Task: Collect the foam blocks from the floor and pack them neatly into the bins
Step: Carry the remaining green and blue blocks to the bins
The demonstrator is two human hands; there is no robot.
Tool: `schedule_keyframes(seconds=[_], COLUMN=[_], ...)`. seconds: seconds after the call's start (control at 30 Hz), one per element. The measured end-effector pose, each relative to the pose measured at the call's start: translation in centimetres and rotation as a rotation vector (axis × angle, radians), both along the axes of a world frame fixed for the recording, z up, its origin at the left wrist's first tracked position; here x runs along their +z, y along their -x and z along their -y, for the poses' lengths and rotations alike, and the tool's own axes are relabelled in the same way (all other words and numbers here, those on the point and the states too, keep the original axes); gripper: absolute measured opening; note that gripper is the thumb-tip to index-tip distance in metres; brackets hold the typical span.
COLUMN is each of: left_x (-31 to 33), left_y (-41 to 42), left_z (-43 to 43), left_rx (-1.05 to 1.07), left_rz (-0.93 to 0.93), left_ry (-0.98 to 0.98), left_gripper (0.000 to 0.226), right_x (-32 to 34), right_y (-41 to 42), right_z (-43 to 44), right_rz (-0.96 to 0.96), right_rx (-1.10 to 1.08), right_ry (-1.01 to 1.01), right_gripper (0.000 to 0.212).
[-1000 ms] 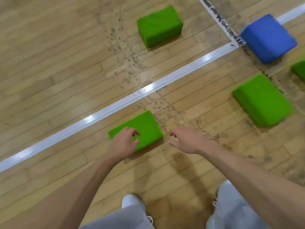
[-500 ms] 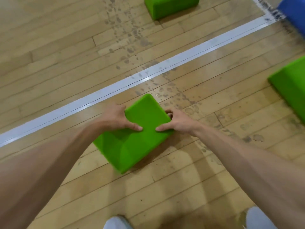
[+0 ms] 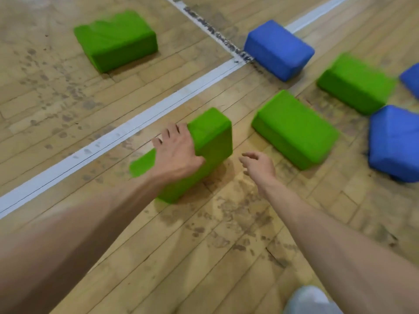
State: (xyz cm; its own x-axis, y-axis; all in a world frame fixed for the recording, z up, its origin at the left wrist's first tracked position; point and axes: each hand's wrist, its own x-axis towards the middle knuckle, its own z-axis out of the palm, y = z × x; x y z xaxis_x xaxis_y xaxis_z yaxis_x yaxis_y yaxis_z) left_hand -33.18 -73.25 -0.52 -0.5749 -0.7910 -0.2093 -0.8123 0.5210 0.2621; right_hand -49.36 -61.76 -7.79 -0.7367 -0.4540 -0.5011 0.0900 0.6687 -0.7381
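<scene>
My left hand (image 3: pixel 176 152) grips a green foam block (image 3: pixel 208 141) from above, fingers over its far side and thumb on the near side, and the block is tilted up off the wooden floor. To its right my right hand (image 3: pixel 258 166) hovers with loosely curled fingers, holding nothing. Just right of that hand lies a second green block (image 3: pixel 294 128). A third green block (image 3: pixel 356 83) sits farther right, and another green block (image 3: pixel 115 39) lies at the far left. Blue blocks (image 3: pixel 277 48) lie beyond, with one (image 3: pixel 395 141) at the right edge. No bin is visible.
A white floor line (image 3: pixel 136 123) runs diagonally behind the held block, meeting a worn dark line (image 3: pixel 210 30). Part of another blue block (image 3: pixel 411 79) shows at the right edge. My shoe (image 3: pixel 310 300) is at the bottom right. Scuffed wooden floor surrounds everything.
My right hand has let go of the green block and moved right. The left hand alone now holds it. The view has lifted, showing more blocks to the right.
</scene>
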Motion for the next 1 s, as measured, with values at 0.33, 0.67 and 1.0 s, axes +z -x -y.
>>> schedule_keyframes(seconds=[0.33,0.67,1.0], left_x=[-0.4,-1.0,8.1], left_y=[4.1,3.8,-3.9], left_z=[-2.2,-1.5,-4.3], left_rx=[-0.066,-0.009,0.282], left_rz=[-0.003,-0.006,0.049], left_ry=[0.077,0.032,-0.412], left_gripper=[0.073,0.079,0.074], right_x=[-0.9,-1.3,12.8], right_y=[11.5,12.3,2.1], right_z=[-5.3,-2.0,-5.6], right_rz=[0.070,0.413,-0.169], right_rx=[-0.814,-0.809,-0.320], right_ry=[-0.121,0.178,-0.343], right_gripper=[0.108,0.095,0.108])
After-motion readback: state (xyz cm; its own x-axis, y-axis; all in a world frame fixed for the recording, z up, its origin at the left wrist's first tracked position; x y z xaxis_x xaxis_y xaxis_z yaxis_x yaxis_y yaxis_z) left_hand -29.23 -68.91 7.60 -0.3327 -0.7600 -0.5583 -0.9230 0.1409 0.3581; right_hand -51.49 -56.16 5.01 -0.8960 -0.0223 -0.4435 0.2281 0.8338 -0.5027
